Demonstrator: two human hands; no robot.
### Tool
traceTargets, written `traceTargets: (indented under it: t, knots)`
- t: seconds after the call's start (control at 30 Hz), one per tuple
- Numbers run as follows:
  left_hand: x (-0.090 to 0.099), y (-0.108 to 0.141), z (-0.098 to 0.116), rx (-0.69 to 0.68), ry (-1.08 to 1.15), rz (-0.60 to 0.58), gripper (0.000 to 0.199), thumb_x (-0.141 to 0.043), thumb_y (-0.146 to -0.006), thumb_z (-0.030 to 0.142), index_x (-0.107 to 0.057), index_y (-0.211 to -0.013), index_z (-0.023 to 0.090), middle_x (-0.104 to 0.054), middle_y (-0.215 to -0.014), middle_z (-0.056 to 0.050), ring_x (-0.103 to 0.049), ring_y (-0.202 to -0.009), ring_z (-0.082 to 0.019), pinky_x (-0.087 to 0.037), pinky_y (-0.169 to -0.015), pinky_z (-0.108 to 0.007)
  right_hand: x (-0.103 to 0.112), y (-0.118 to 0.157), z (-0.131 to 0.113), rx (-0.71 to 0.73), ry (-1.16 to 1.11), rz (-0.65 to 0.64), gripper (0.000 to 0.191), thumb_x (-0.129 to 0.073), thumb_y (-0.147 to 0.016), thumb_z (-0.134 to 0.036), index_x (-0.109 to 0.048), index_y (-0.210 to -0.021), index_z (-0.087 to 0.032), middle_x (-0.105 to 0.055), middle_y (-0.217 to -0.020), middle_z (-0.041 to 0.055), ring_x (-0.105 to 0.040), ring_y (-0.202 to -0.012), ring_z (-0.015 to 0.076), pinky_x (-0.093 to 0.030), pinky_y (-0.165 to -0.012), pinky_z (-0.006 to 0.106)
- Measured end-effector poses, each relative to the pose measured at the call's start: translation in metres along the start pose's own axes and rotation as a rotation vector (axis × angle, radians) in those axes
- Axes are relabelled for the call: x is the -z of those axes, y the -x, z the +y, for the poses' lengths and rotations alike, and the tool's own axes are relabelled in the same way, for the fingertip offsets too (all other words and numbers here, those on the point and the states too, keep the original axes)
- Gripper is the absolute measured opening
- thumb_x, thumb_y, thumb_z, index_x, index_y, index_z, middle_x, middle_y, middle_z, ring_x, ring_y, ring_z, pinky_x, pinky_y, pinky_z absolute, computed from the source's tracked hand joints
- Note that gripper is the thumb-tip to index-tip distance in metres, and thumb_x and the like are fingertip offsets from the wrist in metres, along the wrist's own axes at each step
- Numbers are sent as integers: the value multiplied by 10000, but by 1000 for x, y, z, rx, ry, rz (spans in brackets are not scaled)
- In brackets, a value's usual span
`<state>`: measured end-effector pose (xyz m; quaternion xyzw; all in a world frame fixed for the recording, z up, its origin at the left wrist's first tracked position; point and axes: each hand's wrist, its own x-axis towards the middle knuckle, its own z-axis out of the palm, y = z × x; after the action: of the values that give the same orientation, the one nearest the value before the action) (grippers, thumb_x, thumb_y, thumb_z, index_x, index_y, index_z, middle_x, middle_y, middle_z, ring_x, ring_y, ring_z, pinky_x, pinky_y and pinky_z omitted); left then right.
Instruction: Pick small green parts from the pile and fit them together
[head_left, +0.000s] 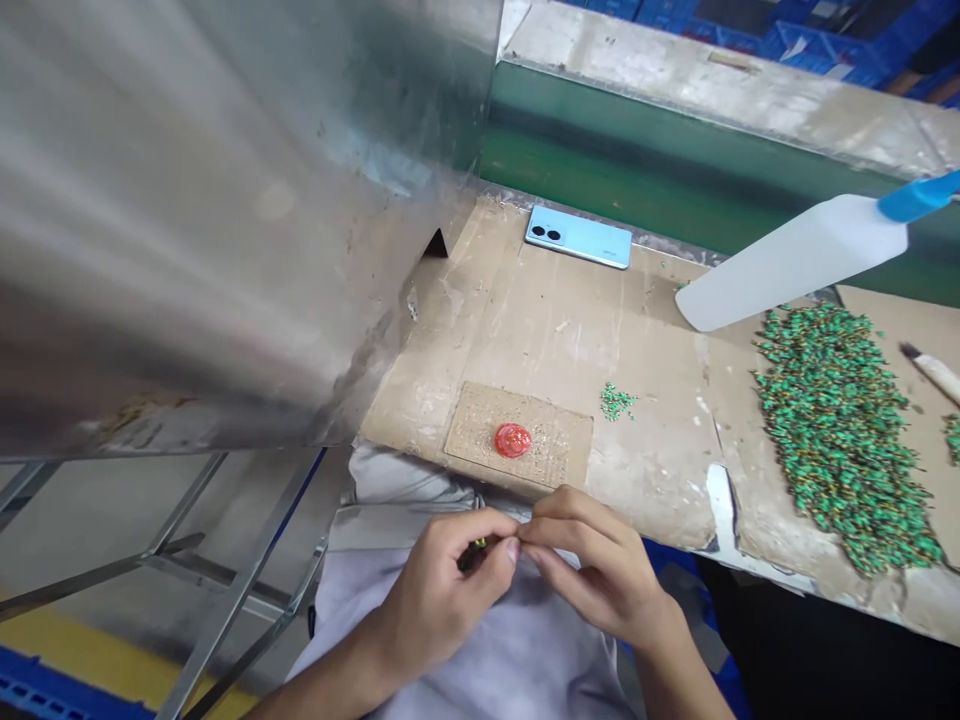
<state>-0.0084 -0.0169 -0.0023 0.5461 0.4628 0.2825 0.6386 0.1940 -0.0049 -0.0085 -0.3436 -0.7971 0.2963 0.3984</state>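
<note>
My left hand (450, 575) is curled closed above my lap, with a few small green-and-yellow pieces (477, 545) showing in the hollow of its fingers. The thumb and forefinger tips of my right hand (600, 560) are pinched together and meet the left fingertips. Whatever lies between the fingertips is too small or hidden to make out. Just beyond the hands, a red glossy lump (513, 440) sits on a small cardboard piece (465, 430) at the table's near edge. A little cluster of tiny green pieces (616, 401) lies to the right of that cardboard.
A large heap of green-and-yellow pieces (840, 430) covers the table's right side. Behind it stands a white squeeze bottle (795, 260) with a blue cap. A light-blue phone (581, 238) lies at the back. To the left rises a big metal panel (225, 220).
</note>
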Motion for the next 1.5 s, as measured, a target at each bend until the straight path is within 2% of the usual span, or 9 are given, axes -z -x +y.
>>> traceTargets:
  t: [0.1, 0.23, 0.43, 0.53, 0.7, 0.87, 1.1, 1.33, 1.5]
  knots:
    - [-1, 0, -2, -88, -81, 70, 277, -534, -1031, 293, -708, -854, 170, -650, -730, -21, -583, -684, -171, -434, -640, -268, 0, -2, -1, -29, 33, 10, 184, -605, -1011, -91, -676, -1143, -198, -704, -939, 58, -701, -832, 179, -625, -702, 302]
    - [-3, 1, -2, -183, -195, 120, 282, -529, -1045, 247, -763, -903, 179, -741, -808, -65, -672, -739, -202, -475, -675, -290, 2, -3, -4, -43, 89, -5, 156, -609, -1009, -98, -667, -1095, -215, -678, -896, 35, -677, -760, 167, -603, -645, 292]
    - [-4, 1, -4, -135, -189, 183, 283, -519, -1067, 250, -773, -1166, 172, -786, -844, -64, -732, -763, -209, -532, -724, -287, 10, -11, 2, -173, 171, 61, 117, -579, -1023, -113, -608, -1036, -226, -631, -874, 18, -626, -708, 153, -541, -585, 269]
    - [-3, -4, -10, -115, -272, 245, 309, -523, -1055, 231, -749, -1248, 148, -768, -772, -56, -680, -626, -187, -515, -663, -287, 12, -21, 11, -237, 322, 78, 97, -544, -1059, -148, -593, -1046, -231, -626, -915, 38, -637, -758, 169, -543, -618, 288]
    - [-1, -10, -19, -113, -419, 264, 405, -497, -1060, 222, -685, -1400, 107, -716, -662, -34, -529, -453, -160, -434, -558, -297, 13, -39, 19, -188, 527, -29, 88, -508, -1099, -194, -592, -1099, -222, -669, -978, 60, -691, -843, 191, -565, -691, 315]
    - [-2, -10, -22, -122, -426, 284, 422, -529, -1036, 202, -689, -1417, 117, -799, -811, -93, -603, -507, -182, -436, -572, -308, 15, -44, 18, -153, 539, -79, 108, -500, -1102, -199, -607, -1089, -213, -691, -971, 58, -716, -832, 186, -571, -679, 306]
    - [-2, -11, -22, -100, -451, 265, 446, -523, -1020, 190, -686, -1429, 119, -670, -588, -13, -563, -475, -179, -417, -558, -295, 13, -51, 15, -109, 644, -132, 214, -473, -1105, -223, -663, -1009, -199, -713, -906, 52, -706, -746, 175, -525, -597, 293]
    - [-2, -11, -22, -112, -484, 272, 438, -522, -1018, 190, -695, -1410, 100, -694, -619, -35, -609, -498, -188, -444, -552, -295, 17, -58, 12, -88, 716, -206, 270, -455, -1107, -219, -664, -940, -184, -705, -876, 53, -677, -688, 168, -471, -566, 293]
    - [-2, -11, -22, -118, -525, 269, 433, -510, -1031, 196, -688, -1414, 101, -753, -679, -65, -656, -529, -202, -467, -564, -302, 17, -59, 13, -105, 680, -194, 217, -490, -1091, -202, -664, -963, -178, -698, -883, 56, -681, -698, 182, -472, -587, 295]
